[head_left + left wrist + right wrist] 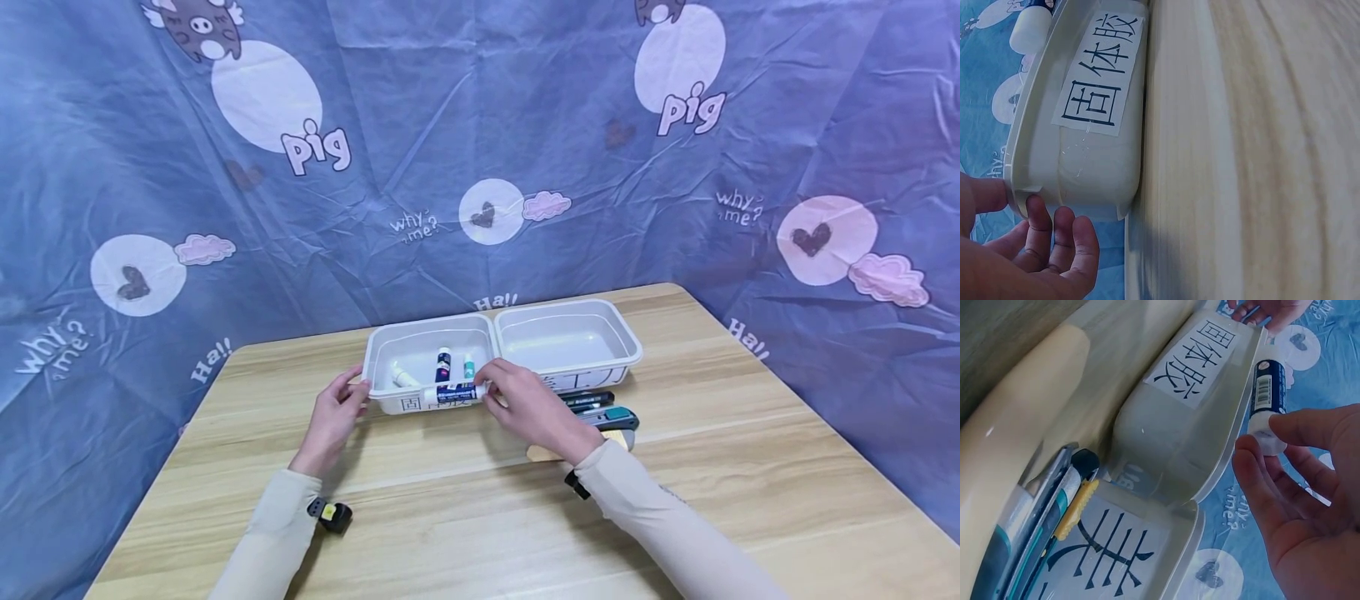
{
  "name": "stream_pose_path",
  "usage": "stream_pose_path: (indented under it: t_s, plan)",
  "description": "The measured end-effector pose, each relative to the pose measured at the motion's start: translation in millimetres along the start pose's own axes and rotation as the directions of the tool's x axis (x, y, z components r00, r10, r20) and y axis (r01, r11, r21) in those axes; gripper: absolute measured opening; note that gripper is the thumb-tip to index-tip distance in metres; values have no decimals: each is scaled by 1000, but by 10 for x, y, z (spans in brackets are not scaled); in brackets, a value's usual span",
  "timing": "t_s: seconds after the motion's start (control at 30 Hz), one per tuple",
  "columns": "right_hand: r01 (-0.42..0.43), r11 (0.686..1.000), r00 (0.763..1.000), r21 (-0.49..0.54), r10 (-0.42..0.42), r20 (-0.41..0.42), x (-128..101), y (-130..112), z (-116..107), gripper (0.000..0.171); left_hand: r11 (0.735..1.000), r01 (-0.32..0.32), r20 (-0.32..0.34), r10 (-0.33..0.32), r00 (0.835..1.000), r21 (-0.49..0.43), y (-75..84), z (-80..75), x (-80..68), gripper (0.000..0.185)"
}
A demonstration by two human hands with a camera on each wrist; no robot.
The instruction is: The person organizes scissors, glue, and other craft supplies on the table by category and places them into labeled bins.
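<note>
A white plastic bin (pixel 388 406) with a label of Chinese characters stands at the back of the table. At its left corner, my left hand (pixel 337 417) pinches the rim between thumb and index finger, the other fingers curled below. With thumb and fingers, my right hand (pixel 531 408) grips one end of a dark blue and white glue stick (pixel 1270 394). That stick lies level across the bin's front rim in the head view. Inside the bin are a dark glue stick (pixel 443 364), a small green and white stick (pixel 468 367) and a white one (pixel 403 376).
A second labelled white bin (pixel 558 364) adjoins the first on the right. In front of it lie a black cutter (pixel 596 398), a grey and green utility knife (pixel 618 417) and a tan-handled tool (pixel 542 454), partly behind my right hand. A patterned blue cloth (pixel 420 125) hangs behind.
</note>
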State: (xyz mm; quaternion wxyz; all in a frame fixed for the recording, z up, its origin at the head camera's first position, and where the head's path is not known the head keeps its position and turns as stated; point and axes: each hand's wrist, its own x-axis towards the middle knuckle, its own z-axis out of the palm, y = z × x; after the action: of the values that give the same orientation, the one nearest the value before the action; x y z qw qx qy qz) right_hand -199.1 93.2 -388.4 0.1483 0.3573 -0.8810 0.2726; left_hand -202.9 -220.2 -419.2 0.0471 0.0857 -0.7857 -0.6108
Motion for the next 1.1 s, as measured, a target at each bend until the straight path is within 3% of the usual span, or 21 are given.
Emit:
stream_pose_path:
  t_s: [1.1]
  plan:
    - [-138, 990, 988, 34, 140, -71, 21, 136, -99, 19, 1000, -8, 15, 8, 1000, -13, 8, 3, -18, 47]
